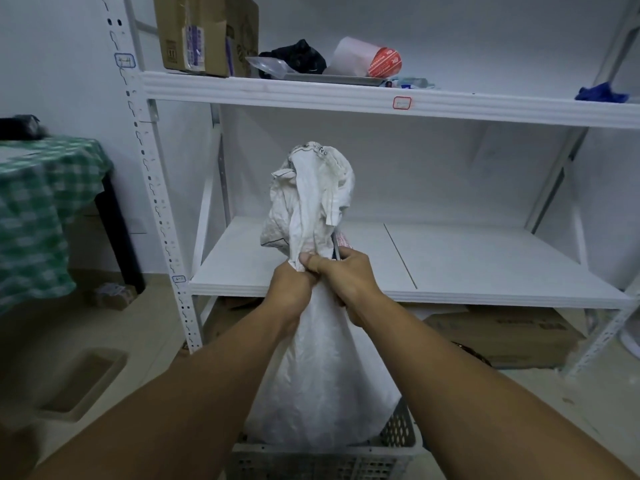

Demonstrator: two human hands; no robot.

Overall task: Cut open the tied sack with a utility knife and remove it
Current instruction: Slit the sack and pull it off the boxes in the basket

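A person stands before a white shelf rack with a tied white woven sack, which sits upright in a grey perforated crate on the floor, its loose gathered top rising in front of the lower shelf. The left hand has its fingers curled tight round the sack's neck. The right hand, touching it, is closed round a thin grey sliver that appears to be the utility knife, pointing up beside the neck. The tie itself is hidden under the hands. The step looks to be the cut at the knot. It would go best with the left hand pulling the neck taut and staying below the blade, and the edge drawn away from the fingers and the body, through the tie only and not into the contents.
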